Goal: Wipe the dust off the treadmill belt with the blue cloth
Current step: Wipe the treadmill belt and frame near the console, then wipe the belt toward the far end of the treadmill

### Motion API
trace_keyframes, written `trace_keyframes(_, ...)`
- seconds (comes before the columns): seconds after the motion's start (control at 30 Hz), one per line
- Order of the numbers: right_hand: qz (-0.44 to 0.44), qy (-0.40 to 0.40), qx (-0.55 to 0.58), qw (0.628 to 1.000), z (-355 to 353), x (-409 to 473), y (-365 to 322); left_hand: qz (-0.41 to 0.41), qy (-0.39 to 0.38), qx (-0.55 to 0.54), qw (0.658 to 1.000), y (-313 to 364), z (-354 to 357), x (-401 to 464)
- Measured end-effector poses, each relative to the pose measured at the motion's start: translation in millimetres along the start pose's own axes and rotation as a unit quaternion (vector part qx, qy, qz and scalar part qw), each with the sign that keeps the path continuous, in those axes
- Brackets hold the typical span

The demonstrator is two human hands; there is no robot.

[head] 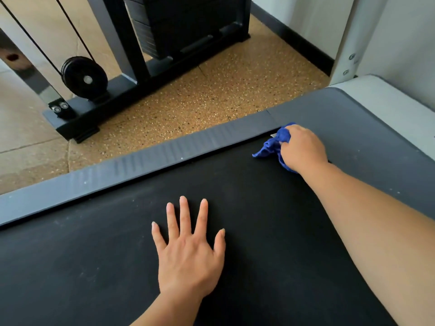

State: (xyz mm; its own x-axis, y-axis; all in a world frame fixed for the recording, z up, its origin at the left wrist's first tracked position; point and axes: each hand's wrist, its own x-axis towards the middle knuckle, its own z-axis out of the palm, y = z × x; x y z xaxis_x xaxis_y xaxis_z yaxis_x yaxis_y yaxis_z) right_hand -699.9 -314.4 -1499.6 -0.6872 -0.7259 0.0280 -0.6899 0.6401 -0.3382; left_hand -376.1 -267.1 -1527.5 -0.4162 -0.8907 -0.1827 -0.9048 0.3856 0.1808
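On the far left, a black weight machine [131,74] stands on the speckled brown floor [211,90]. It has a round black wheel [84,76] low down, with thin cables running up from it.

Below it, a grey side rail [164,149] runs along the edge of the treadmill belt [94,267]. The belt is black and has little pale specks of dust on it.

The left hand [188,252] lies flat on the belt, near the middle. Its fingers [186,215] are straight and spread wide. It holds nothing.

To the right, the right hand [303,147] reaches far out. Its fingers are curled around the bunched-up blue cloth [270,147]. The cloth sits on the belt at the far corner, right where the belt meets the grey rail. A bit of cloth sticks out to the left of the hand.

On the far right is a white post [348,38] with bolts in it.
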Motion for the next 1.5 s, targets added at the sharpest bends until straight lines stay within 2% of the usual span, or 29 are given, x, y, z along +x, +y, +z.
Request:
trace_keyframes(0.23, 0.03, 0.082, 0.067, 0.994, 28, -12, -35, 0.019, 0.039, -0.013, 0.999, -3, 13, 4)
trace_keyframes(0.43, -0.064, 0.092, 0.078, 0.991, 64, -63, -112, 0.017, 0.045, 0.007, 0.999, -3, 20, 6)
trace_keyframes(0.53, -0.124, 0.072, 0.079, 0.986, 77, -88, -132, -0.021, 0.063, 0.016, 0.998, -4, 23, 5)
trace_keyframes(0.67, -0.227, 0.029, 0.095, 0.969, 74, -90, -122, -0.05, 0.08, 0.014, 0.995, -4, 24, 4)
trace_keyframes(0.77, -0.297, -0.024, 0.052, 0.953, 61, -71, -102, -0.057, 0.083, 0.023, 0.995, -4, 27, 6)
trace_keyframes(0.9, -0.325, -0.018, 0.06, 0.944, 55, -62, -86, -0.054, 0.113, 0.023, 0.992, -4, 27, 6)
trace_keyframes(1.1, -0.285, -0.011, 0.058, 0.957, 46, -42, -57, -0.051, 0.144, 0.041, 0.987, -3, 27, 6)
trace_keyframes(1.27, -0.14, -0.028, 0.024, 0.989, 17, -13, -16, -0.05, 0.175, 0.027, 0.983, -2, 28, 8)
trace_keyframes(1.37, -0.062, -0.063, -0.013, 0.996, -8, 8, 1, -0.052, 0.191, 0.015, 0.98, 0, 30, 8)
trace_keyframes(1.43, -0.057, -0.06, 0.012, 0.996, -21, 16, 3, -0.054, 0.199, 0.001, 0.979, 1, 30, 9)
trace_keyframes(1.5, -0.041, -0.002, 0.094, 0.995, -31, 20, 0, -0.055, 0.201, -0.012, 0.978, 3, 30, 10)
